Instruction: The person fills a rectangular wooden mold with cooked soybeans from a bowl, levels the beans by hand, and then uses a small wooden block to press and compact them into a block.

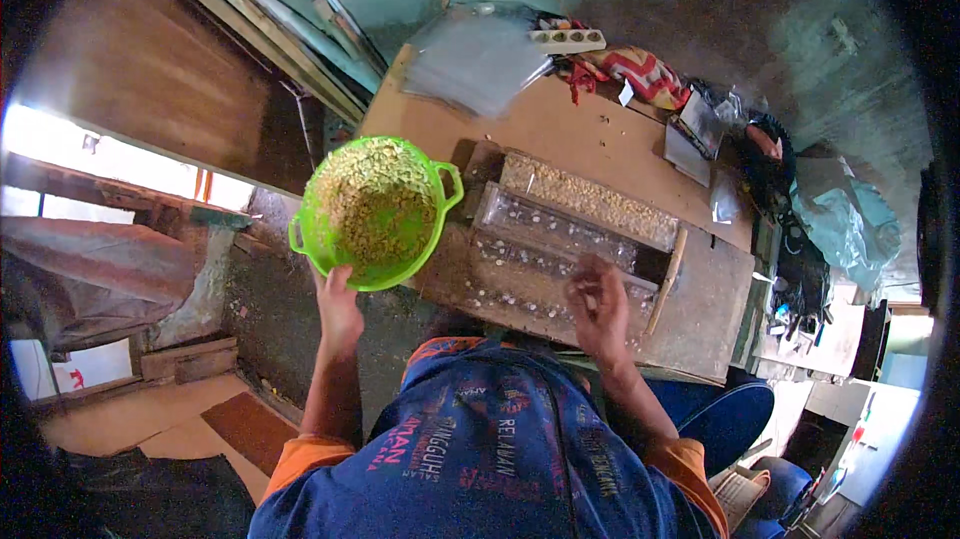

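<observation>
My left hand (340, 312) grips the near rim of a green plastic basin (374, 280) with two handles. Pale yellowish beans or grains lie in it, heaped towards its far side. My right hand (600, 306), blurred and with its fingers curled, is over the near part of a wooden board (705, 306); whether it holds anything cannot be told. Beyond that hand a clear plastic-covered tray (555, 228) shows rows of pale spots. Behind the tray lies a long clear pack (589, 198) filled with similar grains. A thin wooden stick (667, 282) rests across their right end.
Clear plastic sheets or bags (472, 66) lie at the table's far left, beside a white power strip (568, 40). A red patterned cloth (645, 74) lies farther right. A pale blue plastic bag (847, 220) sits at the right. Wooden planks (262, 29) lean at the upper left.
</observation>
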